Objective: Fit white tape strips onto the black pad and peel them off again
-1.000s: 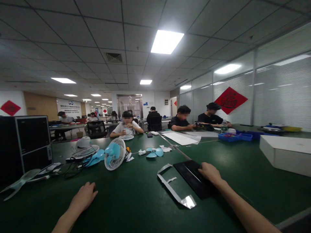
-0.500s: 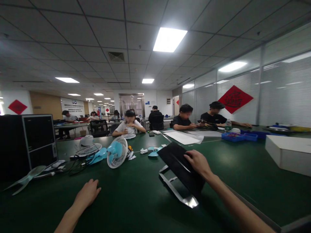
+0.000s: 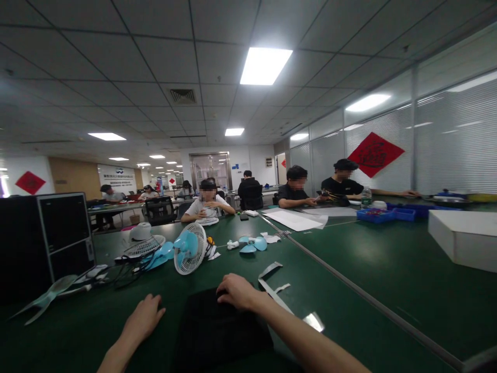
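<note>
Swung leftward, right hand [image 3: 236, 291] grips black panel [image 3: 217, 326]; left hand [image 3: 145, 313] rests loosely curled.

Two hands [image 3: 143, 313] [image 3: 236, 291] — one black panel [image 3: 221, 331], one metal frame [image 3: 277, 295].

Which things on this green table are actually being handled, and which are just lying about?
Being handled: flat black panel under the right hand; left hand rests on the table beside it.

Lying about: bent silver metal frame, white-grilled blue desk fan, loose blue fan blades, white box.

Panel [image 3: 217, 326] on table [image 3: 388, 269]; metal bracket [image 3: 277, 292] right, fan [image 3: 190, 248] behind.
</note>
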Demonstrator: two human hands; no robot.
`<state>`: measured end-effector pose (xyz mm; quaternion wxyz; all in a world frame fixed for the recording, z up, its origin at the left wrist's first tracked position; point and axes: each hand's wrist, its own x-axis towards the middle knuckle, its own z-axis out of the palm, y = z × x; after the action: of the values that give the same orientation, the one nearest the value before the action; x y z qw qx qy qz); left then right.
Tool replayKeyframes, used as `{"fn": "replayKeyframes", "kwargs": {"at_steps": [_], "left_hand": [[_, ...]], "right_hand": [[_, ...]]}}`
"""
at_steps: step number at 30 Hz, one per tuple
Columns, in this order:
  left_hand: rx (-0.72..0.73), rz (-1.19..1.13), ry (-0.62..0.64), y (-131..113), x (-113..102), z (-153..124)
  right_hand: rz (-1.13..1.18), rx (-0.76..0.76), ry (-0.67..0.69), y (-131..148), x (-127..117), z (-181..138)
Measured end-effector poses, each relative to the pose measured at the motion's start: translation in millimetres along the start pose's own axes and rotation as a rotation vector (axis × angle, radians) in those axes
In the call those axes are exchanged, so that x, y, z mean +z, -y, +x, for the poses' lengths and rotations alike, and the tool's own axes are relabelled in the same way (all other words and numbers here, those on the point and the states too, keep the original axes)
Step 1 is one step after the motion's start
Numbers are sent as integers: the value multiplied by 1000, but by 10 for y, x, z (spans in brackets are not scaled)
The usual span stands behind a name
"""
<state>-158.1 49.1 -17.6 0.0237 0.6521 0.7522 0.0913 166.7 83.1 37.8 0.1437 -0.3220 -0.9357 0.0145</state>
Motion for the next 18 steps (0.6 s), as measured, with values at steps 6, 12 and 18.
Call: {"fn": "replayKeyframes", "kwargs": {"at_steps": [6,12,18], "left_hand": [[-10,-2,-16,-60,-45,-55],[-23,-24,-20,-59,-34,-57],[-31,-27,23,-90,-85,-82]], "right_hand": [[15,36,21,-81,100,98],[30,78,2,-128,110,63],[46,193,-77,-52,11,-20]]}}
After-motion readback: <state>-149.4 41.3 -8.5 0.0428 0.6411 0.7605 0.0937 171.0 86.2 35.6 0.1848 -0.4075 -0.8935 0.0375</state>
